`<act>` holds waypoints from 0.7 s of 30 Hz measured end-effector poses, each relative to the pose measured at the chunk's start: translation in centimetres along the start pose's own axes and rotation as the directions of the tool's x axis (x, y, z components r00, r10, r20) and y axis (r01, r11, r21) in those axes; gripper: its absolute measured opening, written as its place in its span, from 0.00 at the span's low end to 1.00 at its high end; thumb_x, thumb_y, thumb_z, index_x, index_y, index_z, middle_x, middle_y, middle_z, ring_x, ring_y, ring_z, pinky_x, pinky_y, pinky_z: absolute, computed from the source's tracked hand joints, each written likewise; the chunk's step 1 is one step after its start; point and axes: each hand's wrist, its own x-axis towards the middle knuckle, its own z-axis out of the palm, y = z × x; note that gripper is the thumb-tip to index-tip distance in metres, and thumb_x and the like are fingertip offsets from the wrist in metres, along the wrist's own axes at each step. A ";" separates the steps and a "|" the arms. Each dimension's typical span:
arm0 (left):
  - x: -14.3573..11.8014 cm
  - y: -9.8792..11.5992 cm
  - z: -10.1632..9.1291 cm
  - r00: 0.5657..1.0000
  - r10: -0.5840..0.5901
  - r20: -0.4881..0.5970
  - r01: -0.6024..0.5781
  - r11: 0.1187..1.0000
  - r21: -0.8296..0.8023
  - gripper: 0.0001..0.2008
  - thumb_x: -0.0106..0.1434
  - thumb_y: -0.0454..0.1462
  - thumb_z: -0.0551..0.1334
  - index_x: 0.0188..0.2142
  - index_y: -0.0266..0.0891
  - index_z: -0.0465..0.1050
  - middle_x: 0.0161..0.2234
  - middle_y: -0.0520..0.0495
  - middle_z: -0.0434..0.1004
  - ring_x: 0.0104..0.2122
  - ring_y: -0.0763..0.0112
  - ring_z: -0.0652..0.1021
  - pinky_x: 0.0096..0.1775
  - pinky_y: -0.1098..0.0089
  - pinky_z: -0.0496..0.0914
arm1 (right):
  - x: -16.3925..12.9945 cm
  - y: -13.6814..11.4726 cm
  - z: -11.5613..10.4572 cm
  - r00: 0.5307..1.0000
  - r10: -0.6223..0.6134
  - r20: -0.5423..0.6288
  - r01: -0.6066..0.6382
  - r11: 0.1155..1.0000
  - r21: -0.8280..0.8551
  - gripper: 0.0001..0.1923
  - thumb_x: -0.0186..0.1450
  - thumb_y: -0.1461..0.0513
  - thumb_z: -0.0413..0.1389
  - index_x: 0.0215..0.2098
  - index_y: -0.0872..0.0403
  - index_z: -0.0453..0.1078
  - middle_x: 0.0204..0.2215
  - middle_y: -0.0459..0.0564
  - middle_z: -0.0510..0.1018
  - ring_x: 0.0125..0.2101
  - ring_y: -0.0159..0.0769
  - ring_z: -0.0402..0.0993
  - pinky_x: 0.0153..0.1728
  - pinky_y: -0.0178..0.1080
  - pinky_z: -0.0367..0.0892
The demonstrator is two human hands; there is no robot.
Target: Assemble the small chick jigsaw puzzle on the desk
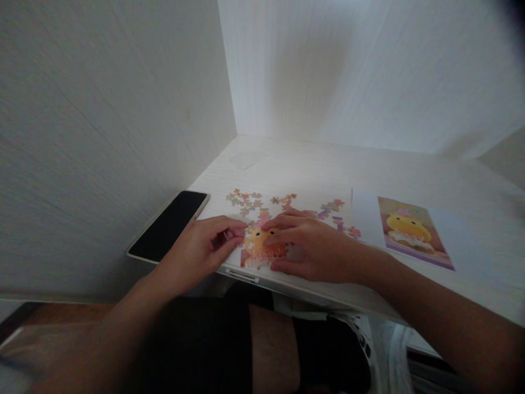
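A partly joined jigsaw puzzle lies at the front edge of the white desk, showing a yellow figure with dark eyes. My left hand is at its left side, with thumb and fingers curled close together at the border; whatever they pinch is too small to make out. Over the right part of the puzzle rests my right hand, fingers spread and touching the pieces, hiding some of them. Loose puzzle pieces are scattered just behind, and more purple and pink pieces lie beyond my right hand.
A printed picture of the same yellow figure lies on a white sheet to the right. To the left, a black-screened tablet lies against the side panel. A back panel closes off the desk. My legs are below the edge.
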 end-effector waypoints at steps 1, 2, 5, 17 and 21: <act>0.0 0.0 0.0 1.000 0.003 -0.009 -0.003 1.000 0.014 0.11 0.66 0.41 0.60 0.44 0.41 0.78 0.39 0.47 0.81 0.35 0.68 0.78 0.38 0.71 0.71 | 0.0 0.0 0.0 1.000 0.000 0.001 0.001 1.000 -0.002 0.15 0.64 0.55 0.60 0.47 0.51 0.77 0.53 0.53 0.77 0.52 0.44 0.72 0.57 0.50 0.62; 0.0 0.0 -0.1 1.000 0.005 -0.009 -0.005 1.000 0.027 0.11 0.66 0.41 0.60 0.43 0.41 0.78 0.39 0.47 0.81 0.36 0.68 0.78 0.38 0.70 0.70 | 0.1 0.0 0.1 1.000 -0.002 0.000 0.002 1.000 -0.003 0.15 0.64 0.55 0.60 0.47 0.51 0.77 0.53 0.53 0.77 0.51 0.44 0.72 0.58 0.50 0.61; -0.1 0.0 -0.3 1.000 0.007 0.023 -0.008 0.999 0.048 0.10 0.66 0.42 0.61 0.42 0.42 0.78 0.38 0.48 0.81 0.34 0.69 0.77 0.37 0.71 0.70 | 0.1 0.0 0.1 1.000 -0.010 -0.001 0.010 1.000 -0.003 0.15 0.64 0.56 0.59 0.47 0.52 0.77 0.52 0.54 0.77 0.51 0.44 0.73 0.57 0.50 0.62; -0.2 -0.3 -0.4 1.000 0.019 -0.009 -0.019 1.000 -0.013 0.11 0.64 0.39 0.63 0.46 0.41 0.77 0.36 0.48 0.79 0.32 0.71 0.76 0.36 0.71 0.70 | -0.3 2.3 -1.7 0.898 0.165 -0.408 -0.188 0.982 -0.015 0.11 0.67 0.63 0.55 0.46 0.53 0.75 0.42 0.53 0.80 0.44 0.41 0.75 0.47 0.46 0.67; -0.4 -0.1 -0.1 0.990 -0.010 -0.140 -0.004 0.995 -0.098 0.11 0.62 0.39 0.65 0.44 0.40 0.78 0.34 0.48 0.79 0.31 0.71 0.77 0.36 0.71 0.72 | -0.3 2.2 -2.0 0.852 0.206 -0.481 -0.201 0.978 0.063 0.09 0.66 0.62 0.55 0.43 0.53 0.75 0.39 0.52 0.81 0.39 0.38 0.76 0.41 0.43 0.70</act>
